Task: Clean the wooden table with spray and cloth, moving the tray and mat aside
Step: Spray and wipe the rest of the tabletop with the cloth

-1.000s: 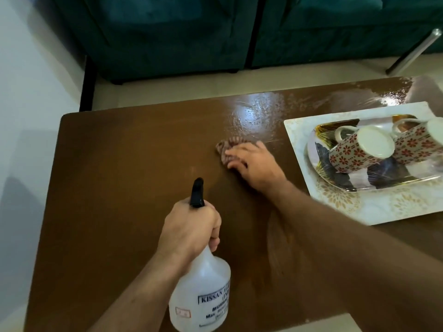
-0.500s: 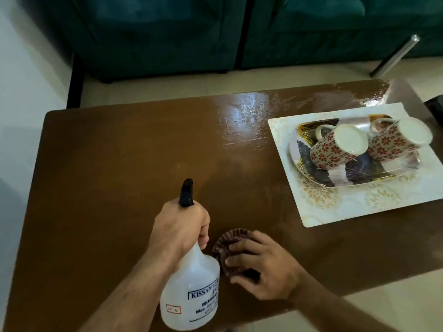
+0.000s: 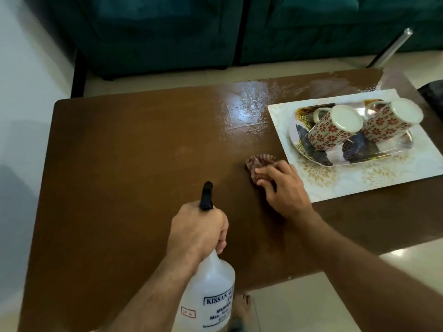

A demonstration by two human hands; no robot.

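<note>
My left hand [image 3: 197, 230] grips the neck of a white spray bottle [image 3: 209, 298] with a black nozzle, held over the near edge of the brown wooden table [image 3: 124, 164]. My right hand [image 3: 281, 188] presses a small brown cloth [image 3: 257, 164] flat on the table's middle, just left of the white patterned mat [image 3: 359, 183]. On the mat sits a shiny leaf-print tray [image 3: 354, 154] holding two upturned red-flowered mugs [image 3: 335, 127]. A wet glossy patch shows at the far middle of the table.
A dark teal sofa [image 3: 167, 32] stands behind the table, with a metal leg at the far right. A dark object [image 3: 432, 94] pokes in at the right edge. A bare foot [image 3: 242, 307] shows on the pale floor below the table's near edge.
My right hand slid the cloth from the table's middle back to the near edge, then forward and right again toward the mat. The left hand kept the bottle roughly in place.
</note>
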